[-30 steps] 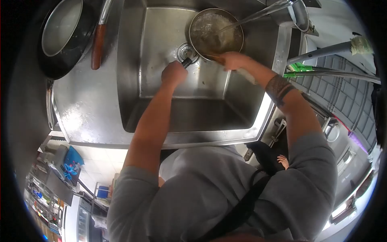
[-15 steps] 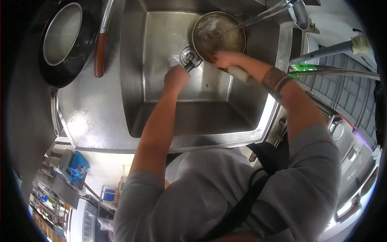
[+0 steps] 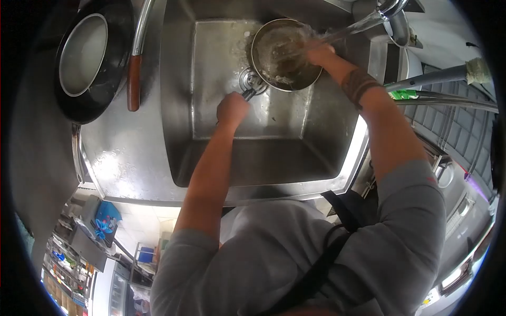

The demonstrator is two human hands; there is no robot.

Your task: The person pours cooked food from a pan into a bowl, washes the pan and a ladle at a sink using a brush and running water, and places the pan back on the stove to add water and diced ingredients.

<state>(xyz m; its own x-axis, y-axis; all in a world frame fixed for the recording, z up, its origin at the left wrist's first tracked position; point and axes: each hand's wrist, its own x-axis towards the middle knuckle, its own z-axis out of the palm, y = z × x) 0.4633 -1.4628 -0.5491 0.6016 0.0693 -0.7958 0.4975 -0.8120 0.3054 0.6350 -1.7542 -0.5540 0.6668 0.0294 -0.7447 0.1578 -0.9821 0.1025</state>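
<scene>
Holding pan [image 3: 286,64] near far sink wall [image 3: 226,10]

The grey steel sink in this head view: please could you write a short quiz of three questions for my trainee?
1. Which hand grips the black handle of the round metal pan?
2. True or false: clear water from the shiny metal faucet runs into the pan.
3. The long wooden handle left of the sink in the picture is: A green, B brown, C white?

Key: 1. The bare left hand. 2. True. 3. B.
</scene>
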